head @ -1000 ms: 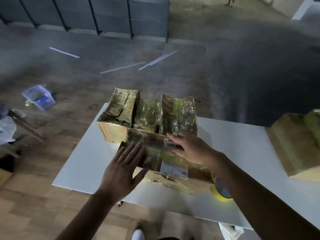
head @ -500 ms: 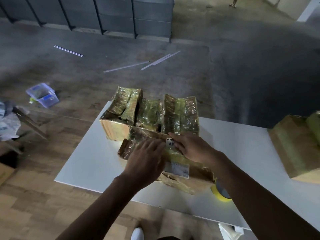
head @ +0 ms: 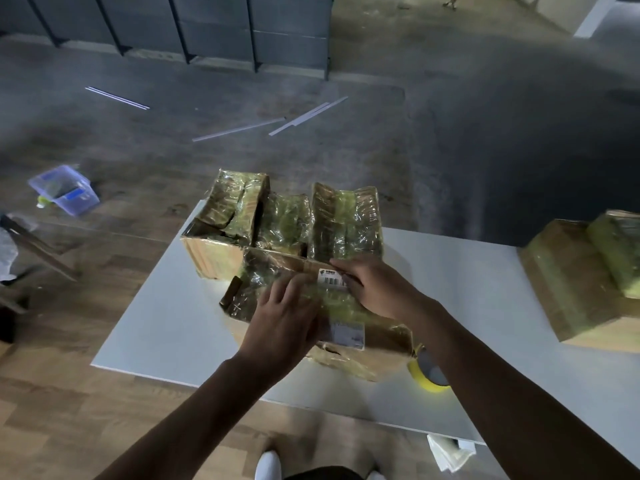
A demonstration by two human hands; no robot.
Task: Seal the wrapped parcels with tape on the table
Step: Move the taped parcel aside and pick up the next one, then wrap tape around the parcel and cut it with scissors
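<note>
"What was the room like?"

"White flat table [head: 485,306] on a wood floor, grey floor beyond. Clear plastic tub [head: 64,188] on the floor at left."

"And the parcel?"

"Front parcel [head: 263,282], cardboard under crinkly glossy film, lay mid-table against 3 wrapped bundles [head: 346,220]. Left hand [head: 284,320] pressed flat on top. Right hand [head: 374,289] lay at its far edge by the label [head: 332,277]; pinching or pressing, couldn't tell. Yellow tape roll [head: 427,379] sat nr the front edge. Another parcel [head: 571,271] stood well apart at rt, white top showing btwn."
</note>
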